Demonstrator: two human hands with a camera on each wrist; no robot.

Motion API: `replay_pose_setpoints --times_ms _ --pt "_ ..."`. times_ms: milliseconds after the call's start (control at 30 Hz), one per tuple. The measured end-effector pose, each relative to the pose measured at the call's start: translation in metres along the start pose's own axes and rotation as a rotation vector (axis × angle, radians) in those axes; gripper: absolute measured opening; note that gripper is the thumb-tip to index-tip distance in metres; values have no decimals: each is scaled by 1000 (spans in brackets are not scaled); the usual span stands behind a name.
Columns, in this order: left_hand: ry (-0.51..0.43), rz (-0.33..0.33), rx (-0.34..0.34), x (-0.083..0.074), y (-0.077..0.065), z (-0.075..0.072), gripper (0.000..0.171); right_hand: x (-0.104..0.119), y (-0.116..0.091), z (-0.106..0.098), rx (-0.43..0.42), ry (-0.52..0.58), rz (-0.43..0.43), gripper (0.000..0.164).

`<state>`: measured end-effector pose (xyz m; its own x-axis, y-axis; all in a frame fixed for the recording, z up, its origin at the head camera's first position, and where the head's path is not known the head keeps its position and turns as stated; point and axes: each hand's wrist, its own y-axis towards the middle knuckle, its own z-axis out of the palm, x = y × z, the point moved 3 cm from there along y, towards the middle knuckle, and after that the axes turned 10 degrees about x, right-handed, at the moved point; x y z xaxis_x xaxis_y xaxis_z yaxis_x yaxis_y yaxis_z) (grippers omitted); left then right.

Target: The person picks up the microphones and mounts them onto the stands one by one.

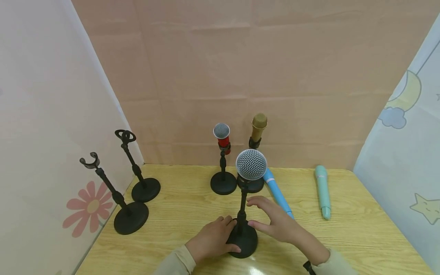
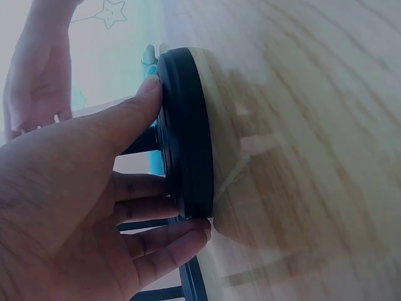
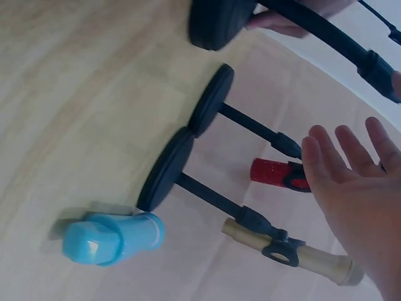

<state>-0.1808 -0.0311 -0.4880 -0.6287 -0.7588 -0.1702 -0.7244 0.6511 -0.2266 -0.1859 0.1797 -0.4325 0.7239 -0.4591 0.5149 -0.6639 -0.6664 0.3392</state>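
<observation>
Head view: the black stand (image 1: 242, 214) with the silver-mesh microphone (image 1: 251, 164) is upright on the wooden surface (image 1: 182, 214) between my hands, my left hand (image 1: 213, 237) gripping its round base (image 1: 248, 243) while my right hand (image 1: 276, 220), fingers parted and gently bent, holds nothing beside the pole. Left wrist view: my thumb lies on top of that base and my fingers bend in at its edge. Right wrist view: my right palm is loose, fingers spread, near the red microphone (image 3: 269, 170) and gold microphone (image 3: 316, 260), with the blue microphone (image 3: 119, 238) farther off.
</observation>
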Motion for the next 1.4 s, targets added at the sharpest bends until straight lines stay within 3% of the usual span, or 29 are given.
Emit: replay_pose_setpoints --times_ms 633,867,1400 --pt "-55 -9 20 3 1 -2 81 -10 -8 28 298 -2 243 52" --pt "-51 4 9 3 -1 -2 80 -10 -7 39 373 -4 209 50" --pt "-61 4 14 13 -2 -1 74 -9 -14 49 452 -207 211 56"
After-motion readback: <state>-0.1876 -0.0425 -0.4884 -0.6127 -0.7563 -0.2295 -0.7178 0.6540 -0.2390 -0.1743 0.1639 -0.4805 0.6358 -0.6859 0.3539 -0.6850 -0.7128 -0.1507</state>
